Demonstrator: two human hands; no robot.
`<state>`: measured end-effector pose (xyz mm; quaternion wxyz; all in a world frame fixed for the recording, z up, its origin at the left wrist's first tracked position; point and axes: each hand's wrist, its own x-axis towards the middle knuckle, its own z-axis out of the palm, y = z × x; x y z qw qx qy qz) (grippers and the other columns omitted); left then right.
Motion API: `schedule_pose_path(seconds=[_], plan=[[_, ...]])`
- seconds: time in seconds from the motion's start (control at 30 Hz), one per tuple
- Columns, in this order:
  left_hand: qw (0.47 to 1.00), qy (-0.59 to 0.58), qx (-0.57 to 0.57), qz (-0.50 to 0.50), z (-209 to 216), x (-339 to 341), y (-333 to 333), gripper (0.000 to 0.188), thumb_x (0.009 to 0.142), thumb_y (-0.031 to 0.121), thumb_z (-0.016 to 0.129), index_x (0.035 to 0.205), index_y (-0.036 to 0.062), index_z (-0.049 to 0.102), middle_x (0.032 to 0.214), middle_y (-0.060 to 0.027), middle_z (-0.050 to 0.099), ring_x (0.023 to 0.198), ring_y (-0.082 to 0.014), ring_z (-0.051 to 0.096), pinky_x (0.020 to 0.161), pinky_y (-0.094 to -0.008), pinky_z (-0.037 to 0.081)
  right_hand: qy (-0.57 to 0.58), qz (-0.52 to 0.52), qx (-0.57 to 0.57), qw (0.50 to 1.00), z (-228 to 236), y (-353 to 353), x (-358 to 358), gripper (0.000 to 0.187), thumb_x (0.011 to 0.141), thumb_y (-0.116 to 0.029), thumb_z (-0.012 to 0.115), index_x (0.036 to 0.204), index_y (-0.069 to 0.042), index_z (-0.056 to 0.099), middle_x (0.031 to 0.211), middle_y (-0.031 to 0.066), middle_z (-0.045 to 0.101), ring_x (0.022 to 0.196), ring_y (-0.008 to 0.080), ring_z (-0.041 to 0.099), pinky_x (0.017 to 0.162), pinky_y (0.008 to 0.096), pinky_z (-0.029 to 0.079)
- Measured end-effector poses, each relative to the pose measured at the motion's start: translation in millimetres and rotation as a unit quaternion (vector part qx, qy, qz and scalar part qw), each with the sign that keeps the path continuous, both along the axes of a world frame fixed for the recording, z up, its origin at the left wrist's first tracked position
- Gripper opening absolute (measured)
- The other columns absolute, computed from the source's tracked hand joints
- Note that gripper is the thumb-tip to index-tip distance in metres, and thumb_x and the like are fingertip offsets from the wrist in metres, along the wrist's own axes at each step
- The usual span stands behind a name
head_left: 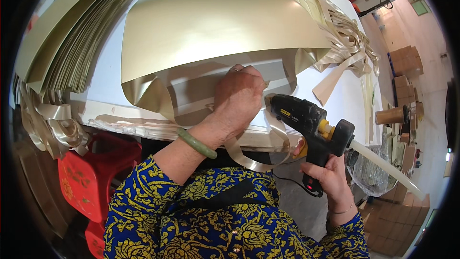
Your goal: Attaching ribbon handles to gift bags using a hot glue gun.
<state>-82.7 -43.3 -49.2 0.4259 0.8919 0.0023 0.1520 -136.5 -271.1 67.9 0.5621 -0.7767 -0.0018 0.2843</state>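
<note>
A large gold paper bag [211,29] lies on the white table, its grey inside [191,84] toward me. My left hand [239,91], a green bangle at its wrist, reaches into the bag's mouth with fingers curled closed; their tips are partly hidden. A gold ribbon [261,165] loops down below this hand, over the table edge, and appears to be pinched in it. My right hand [328,175] grips a black and yellow glue gun [299,110] with a long pale glue stick [383,165] in its back. The nozzle points left, close beside my left hand and the ribbon.
A stack of flat gold bags [72,33] stands at the left, with gold ribbons [52,120] hanging below it. More ribbons [347,38] are heaped at the right. A red stool [88,182] stands below the table edge [124,122]. Cardboard boxes [395,220] are at the right.
</note>
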Motion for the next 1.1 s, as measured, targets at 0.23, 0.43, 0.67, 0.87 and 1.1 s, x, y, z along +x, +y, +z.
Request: schedule_pose_path(seconds=[0.23, 0.43, 0.67, 0.87, 1.1], plan=[[1.000, -0.014, -0.012, -0.019, 4.0, -4.2, 1.1, 0.018, 0.090, 0.013, 0.058, 0.078, 0.0027, 0.066, 0.097, -0.0058, 0.070, 0.093, -0.0304, 0.062, 0.083, -0.0414, 0.050, 0.009, -0.039, 0.018, 0.999, 4.4, -2.9, -4.0, 0.054, 0.072, 0.013, 0.063, 0.125, 0.000, 0.054, 0.104, 0.0083, 0.065, 0.089, 0.0112, 0.062, 0.066, 0.0222, 0.051], [0.987, -0.097, 0.109, -0.066, 6.5, -16.7, -2.8, 0.008, 0.080, 0.006, 0.060, 0.080, 0.0021, 0.067, 0.102, -0.0124, 0.068, 0.099, -0.0321, 0.061, 0.088, -0.0398, 0.051, -0.003, -0.077, 0.020, 0.997, 7.2, -9.1, -6.9, 0.056, 0.069, 0.012, 0.065, 0.124, 0.003, 0.055, 0.100, 0.0102, 0.067, 0.083, 0.0109, 0.063, 0.064, 0.0230, 0.052], [0.939, -0.085, 0.303, -0.141, 23.0, -24.7, -5.0, 0.029, 0.072, 0.005, 0.063, 0.098, -0.0054, 0.064, 0.106, -0.0172, 0.062, 0.111, -0.0355, 0.060, 0.098, -0.0401, 0.049, -0.031, -0.101, 0.017, 0.994, 5.7, -17.1, -6.8, 0.056, 0.067, 0.011, 0.065, 0.122, 0.005, 0.056, 0.096, 0.0134, 0.068, 0.081, 0.0139, 0.065, 0.061, 0.0238, 0.053], [0.937, -0.135, 0.317, -0.065, 54.7, -44.6, 35.2, 0.033, 0.079, 0.004, 0.063, 0.111, -0.0033, 0.064, 0.112, -0.0170, 0.063, 0.111, -0.0350, 0.060, 0.102, -0.0442, 0.043, -0.044, -0.125, 0.012, 0.991, 5.4, -14.6, -9.5, 0.059, 0.063, 0.002, 0.064, 0.121, 0.008, 0.056, 0.098, 0.0175, 0.067, 0.089, 0.0251, 0.069, 0.064, 0.0298, 0.058], [0.959, 0.001, 0.281, -0.034, 82.0, -84.3, 87.8, 0.033, 0.078, -0.002, 0.065, 0.111, 0.0012, 0.066, 0.101, -0.0163, 0.066, 0.104, -0.0341, 0.061, 0.100, -0.0459, 0.042, -0.027, -0.038, 0.075, 0.996, -0.6, -6.6, -12.1, 0.055, 0.069, 0.009, 0.065, 0.123, 0.004, 0.056, 0.106, 0.0133, 0.067, 0.096, 0.0184, 0.065, 0.078, 0.0275, 0.055]])
